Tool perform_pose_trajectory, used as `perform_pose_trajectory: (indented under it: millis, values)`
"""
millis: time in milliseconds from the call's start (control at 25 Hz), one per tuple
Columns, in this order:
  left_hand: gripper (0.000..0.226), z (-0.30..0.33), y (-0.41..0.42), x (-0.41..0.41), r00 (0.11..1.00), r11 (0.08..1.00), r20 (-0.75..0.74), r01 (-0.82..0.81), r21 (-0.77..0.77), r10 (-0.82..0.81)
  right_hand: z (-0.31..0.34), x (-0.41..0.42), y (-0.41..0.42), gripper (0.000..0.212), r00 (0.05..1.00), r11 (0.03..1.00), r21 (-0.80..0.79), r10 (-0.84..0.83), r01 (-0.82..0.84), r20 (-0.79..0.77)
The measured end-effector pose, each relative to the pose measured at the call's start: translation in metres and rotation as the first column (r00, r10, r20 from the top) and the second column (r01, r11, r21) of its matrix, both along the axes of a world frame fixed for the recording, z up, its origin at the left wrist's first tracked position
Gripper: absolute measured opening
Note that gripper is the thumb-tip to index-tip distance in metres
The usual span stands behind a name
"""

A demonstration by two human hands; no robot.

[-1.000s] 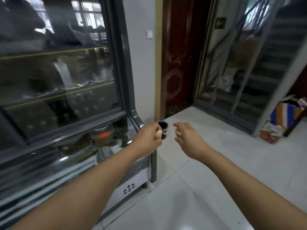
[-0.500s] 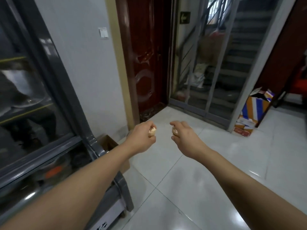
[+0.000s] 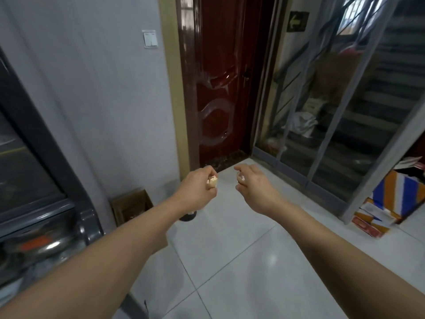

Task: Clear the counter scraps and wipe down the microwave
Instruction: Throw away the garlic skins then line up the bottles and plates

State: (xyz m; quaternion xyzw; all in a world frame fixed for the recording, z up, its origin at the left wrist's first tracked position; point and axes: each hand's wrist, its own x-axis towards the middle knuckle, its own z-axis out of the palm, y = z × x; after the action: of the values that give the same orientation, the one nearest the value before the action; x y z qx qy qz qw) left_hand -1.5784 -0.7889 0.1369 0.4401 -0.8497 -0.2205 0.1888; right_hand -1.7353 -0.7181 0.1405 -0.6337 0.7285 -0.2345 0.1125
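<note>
Since the earlier frame the view has swung right: the display cabinet (image 3: 34, 180) now sits at the 9 o'clock edge, and the dark red door (image 3: 218, 88) stands at 12 o'clock.

Left hand (image 3: 197, 187): held out over the white tiled floor (image 3: 241, 261), fingers (image 3: 210, 172) curled tight round a pale broken eggshell scrap (image 3: 212, 181), its jagged edge showing at the thumb side.

Right hand (image 3: 253, 185): level with the left and near it but apart, fingers (image 3: 242, 168) curled inward, pinching a second pale scrap (image 3: 240, 179) (only a small part shows; what kind of scrap cannot be told).

Cardboard box (image 3: 132, 208): on the floor at 8 o'clock of the left hand, against the grey wall (image 3: 103, 88).

Dark round object (image 3: 187, 216): on the floor, mostly hidden under the left forearm.

Glass sliding panels (image 3: 322, 111): at 1 to 3 o'clock, stairs behind.

Coloured cartons (image 3: 391, 203): on the floor at 3 o'clock.
</note>
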Motion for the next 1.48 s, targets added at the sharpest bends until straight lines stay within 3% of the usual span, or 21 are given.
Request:
perform_pose_trajectory:
  millis: [320,520,880,1040,1240,1480]
  values:
    - [0.022,-0.011,-0.118,-0.076,0.997,0.997,-0.022,-0.077,0.003,0.078,-0.017,-0.083,-0.134,0.047,0.994,0.994,-0.002,0.112,-0.112,-0.003]
    - [0.022,-0.023,-0.231,-0.118,0.981,0.981,-0.049,-0.184,0.052,0.187,-0.027,-0.133,-0.262,0.049,0.982,0.982,0.013,0.19,-0.19,-0.017]
    - [0.022,-0.027,-0.379,-0.168,0.944,0.943,-0.013,-0.328,0.062,0.329,-0.031,-0.187,-0.435,0.047,0.932,0.932,0.04,0.359,-0.361,0.057]
    - [0.023,-0.034,-0.429,-0.191,0.894,0.893,-0.016,-0.447,0.05,0.448,-0.036,-0.209,-0.506,0.046,0.867,0.867,0.024,0.497,-0.498,0.051]
    - [0.023,-0.042,-0.469,-0.226,0.754,0.753,-0.02,-0.654,0.076,0.657,-0.041,-0.242,-0.587,0.044,0.724,0.722,0.055,0.689,-0.69,0.034]
    - [0.024,-0.052,-0.494,-0.242,0.637,0.632,0.029,-0.768,0.1,0.77,-0.054,-0.244,-0.656,0.046,0.578,0.573,0.091,0.813,-0.815,0.061]
